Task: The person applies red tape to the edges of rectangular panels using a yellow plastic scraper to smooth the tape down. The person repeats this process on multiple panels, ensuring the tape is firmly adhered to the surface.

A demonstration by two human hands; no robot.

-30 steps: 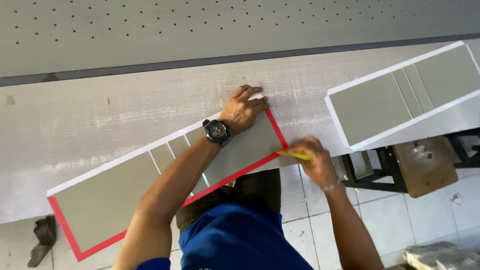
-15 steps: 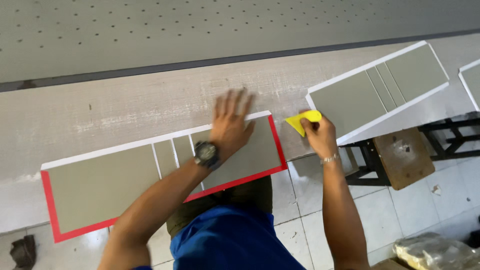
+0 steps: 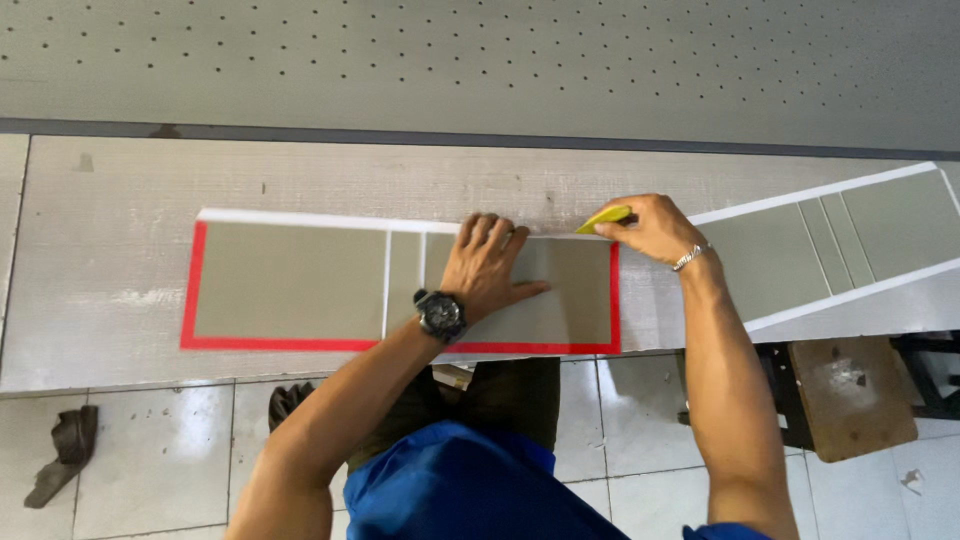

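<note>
the left hand [image 3: 488, 262] lies palm-down on a long flat olive-green panel with a red border strip along its left, bottom and right edges [image 3: 290, 280]. its fingers [image 3: 478, 228] are spread and point away from the person toward the panel's top edge, and the thumb stretches out to the right across the green face. the wrist is bent back slightly and wears a black wristwatch [image 3: 440, 312]; the forearm runs down and to the left toward the body.

the right hand [image 3: 652, 226] sits at the panel's upper right corner, knuckles up, the fingers curled together and pinching a small yellow plastic scraper [image 3: 604, 217]. the scraper's tip points left and touches the white top edge of the panel. a thin silver bracelet [image 3: 690, 257] circles the right wrist, and that forearm comes almost straight up from below.

the panel lies flat along the pale grey wood-grain surface [image 3: 100, 250], parallel to its near edge. a second olive-green panel with white edges [image 3: 850, 235] lies at a slant just to the right of the right hand. below the surface is a white tiled floor [image 3: 160, 450].
</note>
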